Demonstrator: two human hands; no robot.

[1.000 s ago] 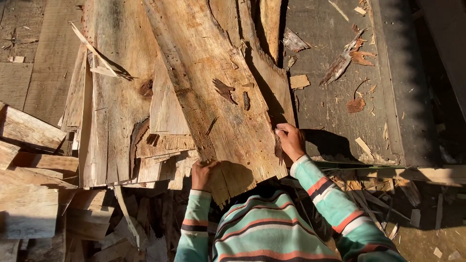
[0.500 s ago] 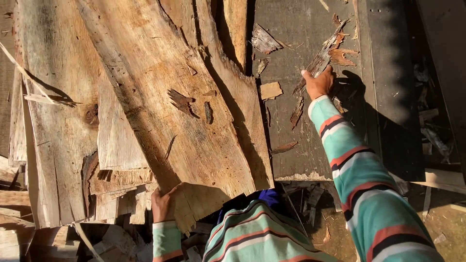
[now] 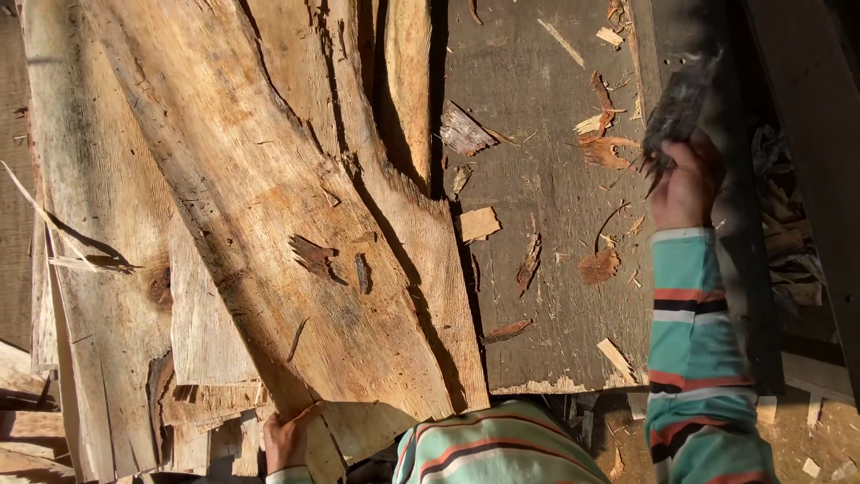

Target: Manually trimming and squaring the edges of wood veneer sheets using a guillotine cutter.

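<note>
My left hand (image 3: 288, 437) grips the near end of a long rough wooden slab (image 3: 269, 206) that lies at a slant on a pile of similar slabs. My right hand (image 3: 685, 184) is stretched out to the right over a dark flat board (image 3: 546, 296) and holds a grey strip of bark (image 3: 676, 108), blurred by motion. Both arms wear sleeves with teal, orange and dark stripes.
More pale planks (image 3: 98, 269) lie to the left of the slab, with broken ends near me. Bark chips and splinters (image 3: 598, 266) are scattered on the dark board. A dark shaded gap with debris (image 3: 788, 242) runs along the right.
My right hand has left the slab's near end, reached out to the right over the dark board and picked up a strip of bark. My left hand stays on the slab's end.
</note>
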